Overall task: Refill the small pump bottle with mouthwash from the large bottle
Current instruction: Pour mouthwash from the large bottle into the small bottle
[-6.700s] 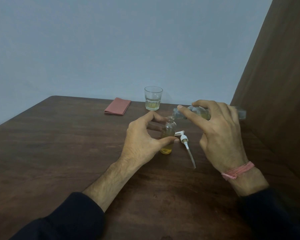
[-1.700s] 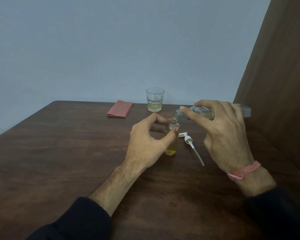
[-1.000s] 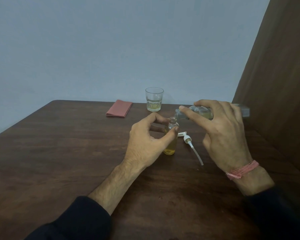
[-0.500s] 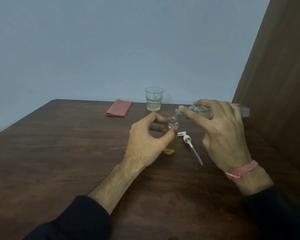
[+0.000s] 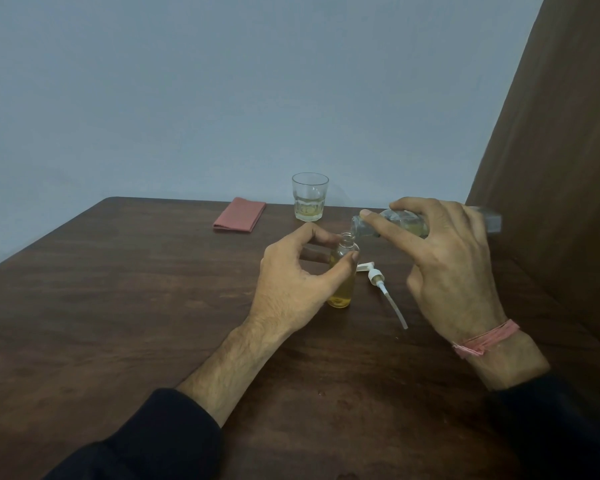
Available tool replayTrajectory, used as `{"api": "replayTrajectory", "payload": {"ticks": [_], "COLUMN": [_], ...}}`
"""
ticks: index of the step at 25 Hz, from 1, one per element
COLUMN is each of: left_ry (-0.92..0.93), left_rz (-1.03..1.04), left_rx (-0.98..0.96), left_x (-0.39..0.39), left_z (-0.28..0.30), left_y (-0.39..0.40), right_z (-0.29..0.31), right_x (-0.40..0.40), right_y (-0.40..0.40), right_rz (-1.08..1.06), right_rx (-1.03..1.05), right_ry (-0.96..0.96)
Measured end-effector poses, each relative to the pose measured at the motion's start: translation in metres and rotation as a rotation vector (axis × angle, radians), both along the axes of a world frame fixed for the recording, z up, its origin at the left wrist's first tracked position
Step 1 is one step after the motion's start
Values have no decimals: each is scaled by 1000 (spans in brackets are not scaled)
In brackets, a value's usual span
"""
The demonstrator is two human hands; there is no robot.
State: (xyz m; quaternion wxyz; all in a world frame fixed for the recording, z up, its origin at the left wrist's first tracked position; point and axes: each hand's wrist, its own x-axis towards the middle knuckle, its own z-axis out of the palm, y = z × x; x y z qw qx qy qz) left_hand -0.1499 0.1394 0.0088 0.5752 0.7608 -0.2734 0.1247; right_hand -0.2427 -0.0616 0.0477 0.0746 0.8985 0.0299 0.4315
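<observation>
1. Nearest the camera, two dark sleeves reach over the brown desk (image 5: 125, 306). Neither forearm has shifted noticeably over the last couple of seconds, so the pour is being held, not adjusted.
2. The left hand (image 5: 291, 282) steadies the small pump bottle (image 5: 342, 278), which stands upright on the desk. Its grip is a loose ring: thumb tip against the near shoulder of the bottle, forefinger curling round behind the neck, with a gap showing between palm and glass.
3. The amber liquid now reaches about the shoulder of the small bottle, clearly higher than several seconds ago, when only the bottom held colour. By my reading the refill is nearly complete and overflow is the risk.
4. Just right of the bottle, the removed pump head (image 5: 378, 278) lies on the desk with its dip tube pointing toward the camera; it has not been touched.
5. The right hand (image 5: 451, 268) has its fingers wrapped closed over the large bottle (image 5: 395, 225), held almost level, its mouth right at the small bottle's opening. The tilt matches a second ago. A stream is too fine to see.
6. Farther back stand a glass (image 5: 309, 197) with a little pale liquid and a folded pink cloth (image 5: 239, 220), both unmoved.
</observation>
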Motion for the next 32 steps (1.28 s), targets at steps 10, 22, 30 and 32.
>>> {"api": "replayTrajectory", "payload": {"ticks": [10,22,30,32], "left_ry": [6,3,2,3], "left_rz": [-3,-5,-8,-9], "left_rx": [-3,-11,-21,-21], "left_x": [-1,-1,0,0], "left_z": [0,0,-1,-1], "left_y": [0,0,1,1], "right_z": [0,0,-1,0], "right_x": [0,0,0,0], "right_y": [1,-1,-1,-1], "right_rz": [-1,0,5,7], "right_rx": [-6,-10,-13,-7], "right_ry": [-4,-10,-13,-6]}}
